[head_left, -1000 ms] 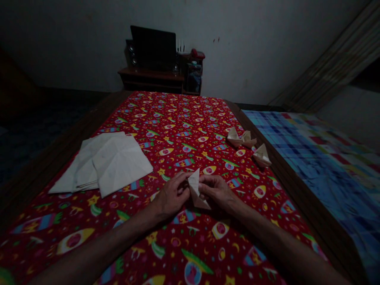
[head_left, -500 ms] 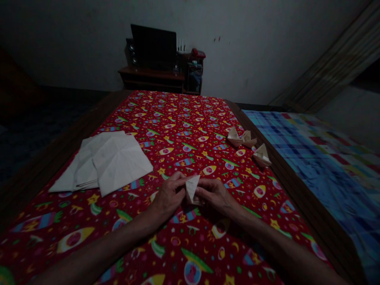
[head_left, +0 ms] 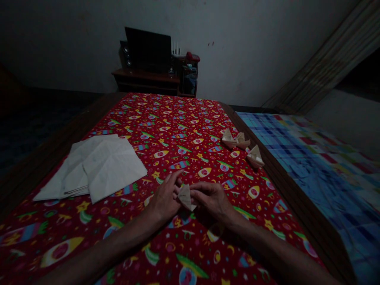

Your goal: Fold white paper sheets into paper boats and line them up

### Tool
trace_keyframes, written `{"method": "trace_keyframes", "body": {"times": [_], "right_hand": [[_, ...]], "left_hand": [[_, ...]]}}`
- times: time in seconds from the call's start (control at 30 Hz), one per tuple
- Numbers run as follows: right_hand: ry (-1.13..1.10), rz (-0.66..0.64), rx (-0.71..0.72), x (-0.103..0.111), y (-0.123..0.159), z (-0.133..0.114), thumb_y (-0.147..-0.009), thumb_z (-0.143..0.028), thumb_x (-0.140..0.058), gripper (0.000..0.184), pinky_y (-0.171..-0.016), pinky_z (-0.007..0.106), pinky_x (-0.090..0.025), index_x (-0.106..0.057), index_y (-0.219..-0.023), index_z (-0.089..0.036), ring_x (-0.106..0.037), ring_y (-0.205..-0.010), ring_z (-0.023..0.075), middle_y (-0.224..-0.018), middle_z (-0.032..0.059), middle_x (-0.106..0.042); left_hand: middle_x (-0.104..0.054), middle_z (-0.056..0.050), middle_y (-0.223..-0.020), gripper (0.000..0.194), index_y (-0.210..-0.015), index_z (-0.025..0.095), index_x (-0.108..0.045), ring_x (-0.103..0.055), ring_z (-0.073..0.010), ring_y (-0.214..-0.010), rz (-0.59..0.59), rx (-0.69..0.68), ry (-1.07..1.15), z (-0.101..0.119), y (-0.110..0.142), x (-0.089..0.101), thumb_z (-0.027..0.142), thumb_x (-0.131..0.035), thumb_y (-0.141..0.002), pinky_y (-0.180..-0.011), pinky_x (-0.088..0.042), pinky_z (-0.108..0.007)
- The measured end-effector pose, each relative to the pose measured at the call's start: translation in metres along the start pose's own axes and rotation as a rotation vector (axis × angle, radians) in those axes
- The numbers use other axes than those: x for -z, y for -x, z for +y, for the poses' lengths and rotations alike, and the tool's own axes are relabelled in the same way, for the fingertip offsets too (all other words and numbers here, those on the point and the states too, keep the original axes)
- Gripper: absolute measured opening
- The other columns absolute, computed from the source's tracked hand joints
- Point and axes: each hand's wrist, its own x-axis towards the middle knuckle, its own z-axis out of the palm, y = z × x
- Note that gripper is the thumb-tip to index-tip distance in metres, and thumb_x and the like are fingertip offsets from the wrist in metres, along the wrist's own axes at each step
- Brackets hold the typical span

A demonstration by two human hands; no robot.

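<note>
A small folded piece of paper [head_left: 185, 196], creased to a pointed triangular shape, is between my two hands just above the red cloth. My right hand [head_left: 212, 200] pinches its right edge between thumb and fingers. On the other side, my left hand [head_left: 166, 198] has its lower fingers and thumb against the paper, with the index finger raised away from it. The left fingertips are partly hidden behind the paper. To the left lie several overlapping creased white sheets [head_left: 115, 166]. Folded paper boats [head_left: 236, 139] sit at the right, with another paper boat [head_left: 255, 157] nearer me.
A red cloth [head_left: 166, 253] printed with rockets covers the table, whose dark wooden edge [head_left: 285, 190] runs along the right. Beyond it is a blue checked bedspread [head_left: 267, 138]. A monitor [head_left: 148, 49] stands on a wooden desk [head_left: 145, 76] by the far wall.
My left index finger has lifted off the paper. The folded paper has turned, its point now facing downward. The whole view has shifted slightly.
</note>
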Motion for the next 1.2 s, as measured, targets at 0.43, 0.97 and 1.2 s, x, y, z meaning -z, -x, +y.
{"method": "trace_keyframes", "body": {"times": [0.43,0.97,1.2], "right_hand": [[0.365,0.019,0.178,0.008,0.0,-0.008,-0.078,-0.028,-0.062,0.012,-0.056,0.021,-0.044,-0.069,-0.08,-0.018,-0.059,-0.061,0.0123,-0.07,0.0009,-0.067],[-0.144,0.041,-0.15,0.021,-0.008,-0.022,-0.064,-0.037,-0.072,0.024,-0.043,0.018,-0.034,-0.063,-0.06,-0.015,-0.044,-0.043,0.0058,-0.05,-0.0033,-0.055],[-0.412,-0.053,-0.261,0.03,-0.011,-0.017,-0.061,-0.037,-0.077,0.028,-0.042,0.014,-0.029,-0.063,-0.058,-0.013,-0.04,-0.042,0.0022,-0.049,-0.0038,-0.052]], "left_hand": [[-0.058,0.003,-0.061,0.006,-0.066,0.016,-0.059,-0.053,-0.0121,-0.056,-0.049,0.05,0.035,0.002,0.001,0.003,0.02,-0.055,-0.066,-0.051,-0.038,-0.02],[-0.063,-0.001,-0.075,0.03,-0.103,0.016,-0.057,-0.057,-0.0119,-0.06,-0.107,0.011,0.124,0.009,0.001,0.005,0.032,-0.047,-0.081,-0.056,-0.046,-0.021],[-0.06,0.0,-0.07,0.033,-0.107,0.016,-0.055,-0.054,-0.0108,-0.051,-0.115,-0.012,0.101,0.003,0.003,0.005,0.037,-0.041,-0.087,-0.047,-0.043,-0.02]]}}
